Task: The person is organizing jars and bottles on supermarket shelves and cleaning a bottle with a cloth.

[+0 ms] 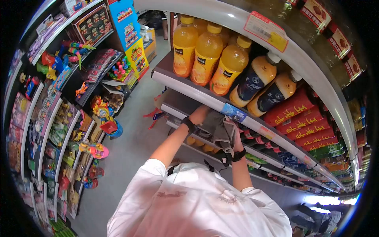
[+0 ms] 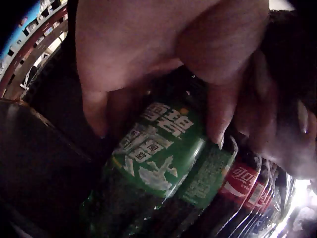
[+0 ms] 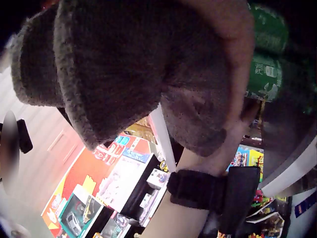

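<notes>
In the left wrist view a dark bottle with a green label (image 2: 153, 148) lies tilted on the shelf, beside a red-labelled cola bottle (image 2: 241, 184). My left hand (image 2: 163, 39) reaches down over the green-labelled bottle, thumb and fingers bent around its upper end. Seen from the head, that left hand (image 1: 200, 114) is partly hidden beneath the upper shelf edge. My right hand (image 1: 237, 143) grips a crumpled grey cloth (image 1: 224, 132) close to the shelf front. The right wrist view shows the cloth (image 3: 119, 69) bunched in the hand, with green labels (image 3: 265, 77) behind.
Orange juice bottles (image 1: 204, 55) and dark-labelled bottles (image 1: 254, 81) line the shelf above the hands. Its edge (image 1: 197, 89) juts over them. Red packs (image 1: 292, 108) continue rightward. A toy rack (image 1: 59, 114) stands left, across the grey floor (image 1: 126, 150).
</notes>
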The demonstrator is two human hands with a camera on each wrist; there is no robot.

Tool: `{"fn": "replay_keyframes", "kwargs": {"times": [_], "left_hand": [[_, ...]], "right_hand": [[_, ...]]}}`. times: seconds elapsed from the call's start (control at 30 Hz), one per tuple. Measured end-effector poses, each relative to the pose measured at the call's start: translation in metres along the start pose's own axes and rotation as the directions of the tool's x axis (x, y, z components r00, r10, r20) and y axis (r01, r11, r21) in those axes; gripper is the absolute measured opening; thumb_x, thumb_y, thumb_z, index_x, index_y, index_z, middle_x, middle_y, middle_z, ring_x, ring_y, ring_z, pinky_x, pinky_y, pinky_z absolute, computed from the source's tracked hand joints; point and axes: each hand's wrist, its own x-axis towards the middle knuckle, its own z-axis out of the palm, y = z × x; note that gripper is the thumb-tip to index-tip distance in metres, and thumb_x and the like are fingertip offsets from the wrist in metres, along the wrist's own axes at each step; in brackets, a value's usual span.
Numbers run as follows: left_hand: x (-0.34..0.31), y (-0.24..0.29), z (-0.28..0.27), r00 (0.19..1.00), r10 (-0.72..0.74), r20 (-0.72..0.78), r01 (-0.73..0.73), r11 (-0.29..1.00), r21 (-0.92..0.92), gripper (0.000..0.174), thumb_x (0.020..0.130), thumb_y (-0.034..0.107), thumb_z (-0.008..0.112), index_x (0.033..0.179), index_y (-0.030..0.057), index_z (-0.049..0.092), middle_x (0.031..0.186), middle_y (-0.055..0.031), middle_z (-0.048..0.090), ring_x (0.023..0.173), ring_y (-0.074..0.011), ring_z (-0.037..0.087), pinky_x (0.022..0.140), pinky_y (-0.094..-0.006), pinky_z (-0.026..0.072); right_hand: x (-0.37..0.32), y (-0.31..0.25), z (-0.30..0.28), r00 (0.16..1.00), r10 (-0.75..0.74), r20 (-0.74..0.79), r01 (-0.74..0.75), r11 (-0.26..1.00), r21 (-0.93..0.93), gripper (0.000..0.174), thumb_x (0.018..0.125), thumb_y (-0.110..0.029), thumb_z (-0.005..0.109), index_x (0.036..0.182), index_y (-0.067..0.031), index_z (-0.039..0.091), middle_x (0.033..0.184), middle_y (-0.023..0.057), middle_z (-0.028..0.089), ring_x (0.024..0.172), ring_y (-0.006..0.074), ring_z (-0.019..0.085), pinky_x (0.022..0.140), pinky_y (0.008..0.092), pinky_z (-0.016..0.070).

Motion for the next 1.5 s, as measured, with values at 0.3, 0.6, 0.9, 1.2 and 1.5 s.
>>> {"fn": "replay_keyframes", "kwargs": {"times": [0.3, 0.6, 0.9, 1.2, 1.5], "left_hand": [[-0.031, 0.019, -0.013, 0.985, 0.034, -0.169, -0.048, 0.996, -0.081, 0.048, 0.077, -0.007, 0.043, 0.125, -0.0012, 0.040, 0.111, -0.0305, 0.050, 0.102, -0.0454, 0.048, 0.084, -0.0454, 0.0417], [-0.029, 0.023, -0.018, 0.978, 0.063, -0.200, -0.052, 0.997, 0.062, 0.046, 0.076, -0.008, 0.040, 0.121, -0.0008, 0.043, 0.116, -0.0298, 0.048, 0.103, -0.0459, 0.048, 0.082, -0.0454, 0.0418], [-0.035, -0.065, 0.014, 0.958, -0.287, 0.024, 0.229, 0.706, -0.670, 0.033, 0.087, 0.000, 0.038, 0.120, -0.0008, 0.038, 0.105, -0.0232, 0.056, 0.098, -0.0342, 0.056, 0.080, -0.0368, 0.0443], [-0.081, -0.011, -0.021, 0.921, -0.212, -0.326, 0.098, 0.938, -0.333, 0.035, 0.086, 0.000, 0.047, 0.120, 0.0005, 0.046, 0.111, -0.0115, 0.057, 0.102, -0.0195, 0.055, 0.089, -0.0301, 0.0425], [-0.102, 0.078, -0.070, 0.823, -0.443, -0.357, 0.205, 0.816, -0.541, 0.054, 0.070, 0.003, 0.076, 0.115, -0.0023, 0.047, 0.107, -0.0105, 0.058, 0.095, -0.0166, 0.058, 0.084, -0.0291, 0.0471]], "right_hand": [[-0.019, 0.038, 0.034, 0.999, 0.026, -0.027, -0.023, 0.997, 0.077, 0.057, 0.089, -0.017, 0.051, 0.142, -0.0166, 0.028, 0.118, 0.0033, 0.050, 0.102, 0.0174, 0.053, 0.085, 0.0293, 0.0445], [-0.017, 0.053, 0.025, 0.987, -0.134, -0.093, 0.132, 0.991, -0.034, 0.047, 0.088, -0.017, 0.051, 0.133, -0.0064, 0.040, 0.129, 0.0082, 0.047, 0.116, 0.0190, 0.046, 0.098, 0.0310, 0.0376], [-0.010, 0.051, 0.028, 1.000, 0.016, 0.019, -0.014, 0.998, -0.058, 0.031, 0.088, -0.023, 0.054, 0.115, -0.0063, 0.053, 0.109, 0.0051, 0.058, 0.097, 0.0153, 0.057, 0.083, 0.0267, 0.0465], [-0.015, 0.073, 0.034, 0.990, 0.058, 0.126, -0.049, 0.996, -0.071, 0.042, 0.089, -0.027, 0.052, 0.126, -0.0084, 0.046, 0.113, 0.0048, 0.056, 0.099, 0.0155, 0.057, 0.083, 0.0284, 0.0470], [-0.044, 0.081, -0.030, 0.957, -0.288, 0.044, 0.259, 0.909, 0.326, 0.039, 0.096, -0.030, 0.037, 0.129, -0.0111, 0.045, 0.126, 0.0094, 0.051, 0.113, 0.0244, 0.051, 0.096, 0.0389, 0.0413]]}}
